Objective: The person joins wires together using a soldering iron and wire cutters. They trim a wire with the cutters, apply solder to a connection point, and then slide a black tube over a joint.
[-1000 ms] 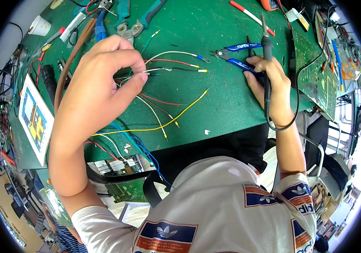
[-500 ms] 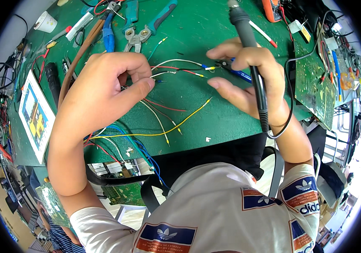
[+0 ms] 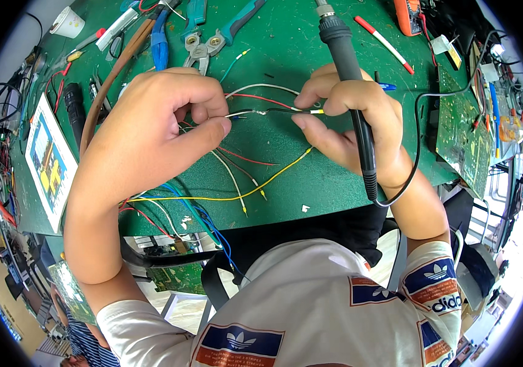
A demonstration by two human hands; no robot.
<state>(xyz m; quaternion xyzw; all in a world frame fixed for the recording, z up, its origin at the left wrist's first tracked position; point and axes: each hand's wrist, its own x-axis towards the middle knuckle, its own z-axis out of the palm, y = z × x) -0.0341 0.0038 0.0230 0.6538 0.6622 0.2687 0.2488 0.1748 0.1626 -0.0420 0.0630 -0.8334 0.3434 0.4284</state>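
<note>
My left hand (image 3: 163, 122) is closed in a pinch on a white wire (image 3: 237, 114). Its bare end meets the stripped end of a black wire (image 3: 280, 110) at a shiny joint. The black wire, tipped with a yellow sleeve, runs between the thumb and forefinger of my right hand (image 3: 359, 116); whether they press on it is hard to tell. That same hand keeps a black soldering iron (image 3: 350, 58) tucked in its fingers, tip end pointing away from me. Red, white and yellow wires (image 3: 274, 177) with sleeved ends fan out below the joint.
Teal-handled cutters (image 3: 203, 46) and a blue-handled tool (image 3: 159, 46) lie beyond my left hand. A red-and-white marker (image 3: 385, 46) and an orange meter (image 3: 408, 17) are far right. The iron's cord (image 3: 420, 134) loops past my right wrist. A picture sheet (image 3: 50, 162) lies left.
My right hand has come left, bringing its thumb and forefinger to the black wire. The soldering iron has shifted slightly left with it. My left hand keeps its pinch.
</note>
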